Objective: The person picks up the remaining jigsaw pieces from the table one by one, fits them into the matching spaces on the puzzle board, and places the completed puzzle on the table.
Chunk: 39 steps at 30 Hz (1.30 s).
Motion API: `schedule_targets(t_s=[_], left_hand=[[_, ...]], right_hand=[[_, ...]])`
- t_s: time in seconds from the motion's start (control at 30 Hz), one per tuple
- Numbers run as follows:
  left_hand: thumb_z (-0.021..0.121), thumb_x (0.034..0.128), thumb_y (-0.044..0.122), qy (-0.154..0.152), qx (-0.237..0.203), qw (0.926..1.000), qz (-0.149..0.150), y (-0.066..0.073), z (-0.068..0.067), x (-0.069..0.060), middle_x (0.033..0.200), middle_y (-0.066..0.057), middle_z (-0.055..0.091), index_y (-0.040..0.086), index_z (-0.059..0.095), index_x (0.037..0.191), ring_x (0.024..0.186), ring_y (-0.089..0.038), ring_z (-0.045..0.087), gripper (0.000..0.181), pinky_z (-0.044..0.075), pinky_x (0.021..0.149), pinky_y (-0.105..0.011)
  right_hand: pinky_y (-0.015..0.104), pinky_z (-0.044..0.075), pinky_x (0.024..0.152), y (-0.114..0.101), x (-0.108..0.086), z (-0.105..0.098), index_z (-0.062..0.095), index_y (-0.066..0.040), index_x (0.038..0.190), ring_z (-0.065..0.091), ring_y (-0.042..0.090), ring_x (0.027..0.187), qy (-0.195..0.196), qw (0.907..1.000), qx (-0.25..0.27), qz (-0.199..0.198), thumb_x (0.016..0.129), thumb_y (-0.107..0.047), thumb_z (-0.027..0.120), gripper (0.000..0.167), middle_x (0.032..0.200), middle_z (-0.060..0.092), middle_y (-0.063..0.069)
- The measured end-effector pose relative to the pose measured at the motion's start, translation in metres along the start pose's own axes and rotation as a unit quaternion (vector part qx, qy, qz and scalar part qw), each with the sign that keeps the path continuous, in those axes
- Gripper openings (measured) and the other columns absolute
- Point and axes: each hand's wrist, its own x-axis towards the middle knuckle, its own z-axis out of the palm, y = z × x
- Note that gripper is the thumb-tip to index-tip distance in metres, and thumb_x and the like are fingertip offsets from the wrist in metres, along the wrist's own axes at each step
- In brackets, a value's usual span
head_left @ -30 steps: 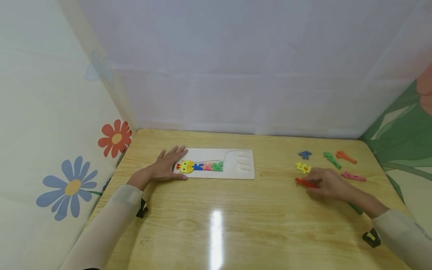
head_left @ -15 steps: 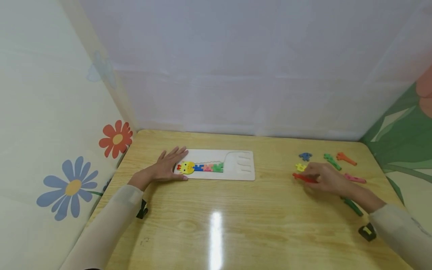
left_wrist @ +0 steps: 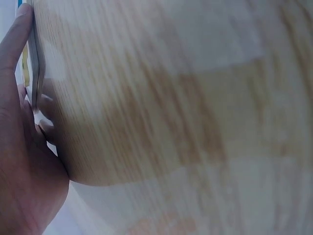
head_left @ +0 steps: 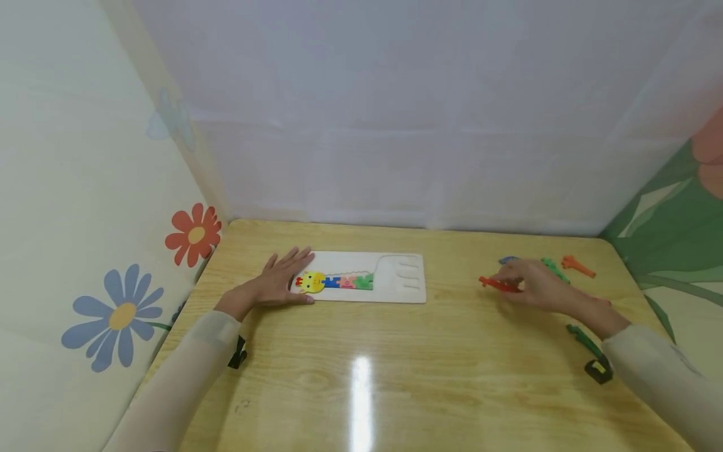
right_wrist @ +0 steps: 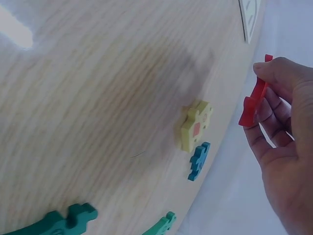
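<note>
pinching red piece [right_wrist: 257, 94], right grip [head_left: 530, 284] hovers well off board edge [head_left: 424, 279]

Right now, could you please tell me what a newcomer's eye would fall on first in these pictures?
The bright red puzzle piece probably draws the eye first, pinched in the right hand above the right of the table. Next comes the white board toward the left, its yellow giraffe head beside the left hand. On the left wall, a blue flower and a red flower also catch attention.
</note>
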Motion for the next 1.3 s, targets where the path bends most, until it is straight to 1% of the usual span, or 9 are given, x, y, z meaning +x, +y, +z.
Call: schedule_targets(t_s=[0.1,0.23,0.33,0.53,0.77,0.9,1.0,1.17,1.3], left_hand=[[0.073,0.0903,0.066,0.002,0.002,1.0000,0.004,-0.002,0.002,0.002,0.179,-0.008,0.005,0.017,0.013,0.172,0.164,-0.039,-0.002,0.113,-0.007,0.123,-0.072],[0.073,0.0900,0.066,0.003,0.005,1.0000,0.006,-0.003,0.002,0.003,0.179,-0.009,0.005,0.016,0.014,0.172,0.164,-0.040,-0.001,0.113,-0.007,0.123,-0.072],[0.074,0.0896,0.065,0.004,0.004,1.0000,0.004,-0.002,0.001,0.002,0.179,-0.009,0.006,0.015,0.014,0.172,0.164,-0.040,-0.001,0.113,-0.007,0.123,-0.072],[0.074,0.0894,0.065,0.004,0.000,1.0000,0.004,-0.002,0.001,0.000,0.179,-0.010,0.007,0.014,0.015,0.172,0.164,-0.041,0.000,0.113,-0.007,0.123,-0.073],[0.074,0.0892,0.066,0.009,0.002,0.9999,0.005,-0.002,0.002,0.001,0.179,-0.011,0.008,0.014,0.016,0.171,0.164,-0.041,0.000,0.113,-0.006,0.123,-0.073],[0.074,0.0889,0.066,0.008,0.003,1.0000,0.004,-0.002,0.002,0.000,0.179,-0.011,0.008,0.013,0.016,0.171,0.164,-0.041,0.000,0.114,-0.006,0.123,-0.073],[0.074,0.0888,0.066,0.008,0.000,1.0000,0.002,-0.002,0.002,0.000,0.179,-0.011,0.008,0.013,0.016,0.171,0.164,-0.041,0.000,0.114,-0.006,0.123,-0.073],[0.074,0.0889,0.067,0.008,-0.001,1.0000,0.000,-0.001,0.002,0.001,0.179,-0.011,0.008,0.013,0.016,0.171,0.164,-0.042,0.000,0.114,-0.007,0.123,-0.073],[0.073,0.0890,0.067,0.006,0.003,1.0000,0.000,-0.001,0.002,0.001,0.179,-0.011,0.008,0.014,0.016,0.171,0.164,-0.042,-0.001,0.114,-0.007,0.123,-0.073]], right_hand=[[0.031,0.058,0.059,-0.002,0.004,-0.002,0.083,-0.002,0.106,0.062,0.006,0.073,-0.001,1.0000,-0.007,0.002,0.074,0.002,0.094,0.034,0.087,0.063,-0.008],[0.032,0.059,0.062,-0.004,0.011,-0.004,0.082,-0.003,0.109,0.062,0.006,0.076,-0.022,0.9995,-0.010,0.022,0.076,0.002,0.092,0.034,0.090,0.064,-0.007],[0.033,0.060,0.065,-0.006,0.017,-0.003,0.082,-0.002,0.111,0.064,0.009,0.078,-0.036,0.9987,-0.005,0.034,0.079,0.003,0.090,0.033,0.092,0.066,-0.005],[0.035,0.062,0.068,-0.008,0.029,-0.001,0.081,0.000,0.113,0.065,0.011,0.079,-0.054,0.9979,0.000,0.035,0.080,0.005,0.088,0.033,0.093,0.067,-0.002],[0.035,0.061,0.067,-0.007,0.042,0.002,0.081,0.001,0.113,0.064,0.010,0.078,-0.054,0.9983,-0.001,0.023,0.080,0.005,0.088,0.034,0.095,0.068,0.000],[0.029,0.056,0.065,-0.007,0.050,0.005,0.081,0.000,0.114,0.058,0.006,0.076,-0.060,0.9980,-0.004,0.019,0.082,0.002,0.088,0.033,0.093,0.066,-0.002],[0.029,0.056,0.066,-0.007,0.055,0.007,0.081,-0.001,0.115,0.056,0.005,0.077,-0.064,0.9977,0.001,0.024,0.083,0.000,0.088,0.032,0.093,0.066,-0.003],[0.033,0.060,0.070,-0.010,0.063,0.010,0.081,-0.001,0.115,0.061,0.008,0.080,-0.064,0.9973,0.013,0.034,0.084,0.001,0.087,0.032,0.093,0.067,-0.002],[0.030,0.060,0.071,-0.013,0.069,0.012,0.081,-0.002,0.115,0.063,0.009,0.081,-0.068,0.9968,0.021,0.037,0.085,0.000,0.085,0.031,0.093,0.067,-0.002]])
